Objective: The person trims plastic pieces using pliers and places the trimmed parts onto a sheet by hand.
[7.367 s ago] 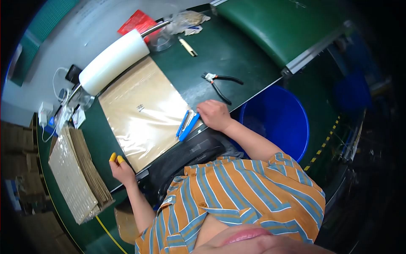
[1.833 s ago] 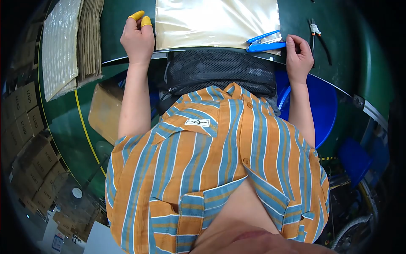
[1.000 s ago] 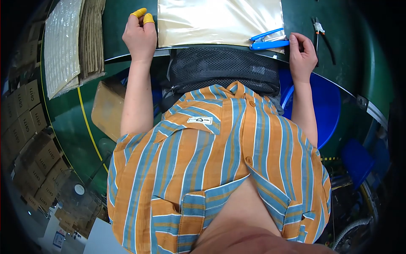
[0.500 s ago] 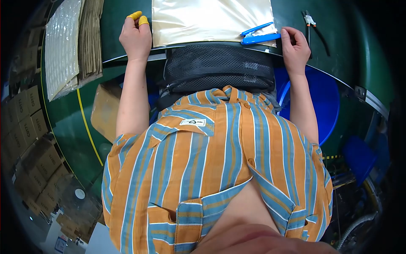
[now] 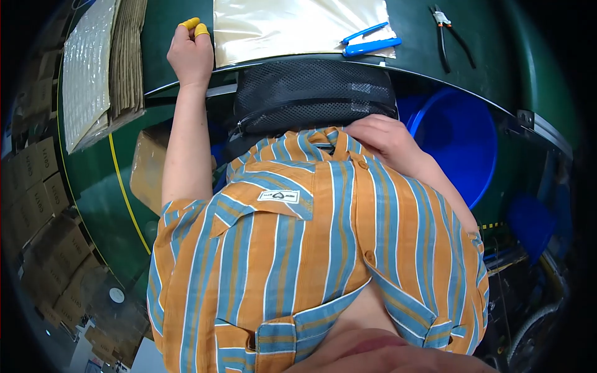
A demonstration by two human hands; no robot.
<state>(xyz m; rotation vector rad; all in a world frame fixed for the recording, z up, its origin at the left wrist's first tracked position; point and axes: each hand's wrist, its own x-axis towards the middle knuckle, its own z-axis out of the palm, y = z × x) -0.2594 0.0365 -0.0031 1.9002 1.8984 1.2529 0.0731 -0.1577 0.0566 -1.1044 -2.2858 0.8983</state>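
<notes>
My left hand (image 5: 191,55), with yellow finger cots on two fingertips, rests on the green table beside the left edge of a glossy beige sheet (image 5: 280,31); its fingers are curled together and I cannot make out anything in them. My right hand (image 5: 385,138) lies at the front of my striped shirt (image 5: 329,236), below the black mesh bag (image 5: 311,96), its fingers stretched and nothing seen in them. A blue stapler-like tool (image 5: 373,46) lies on the sheet's lower right corner, touched by neither hand.
Cutting pliers (image 5: 449,37) with black handles lie on the table (image 5: 497,81) at the right. A stack of brown padded sheets (image 5: 127,62) stands at the left. A blue bin (image 5: 460,143) is below the table edge at the right. Cartons (image 5: 31,193) are at far left.
My right hand has left the blue tool and moved down from the table to my shirt front. The tool stays on the sheet. My left hand keeps its place beside the sheet.
</notes>
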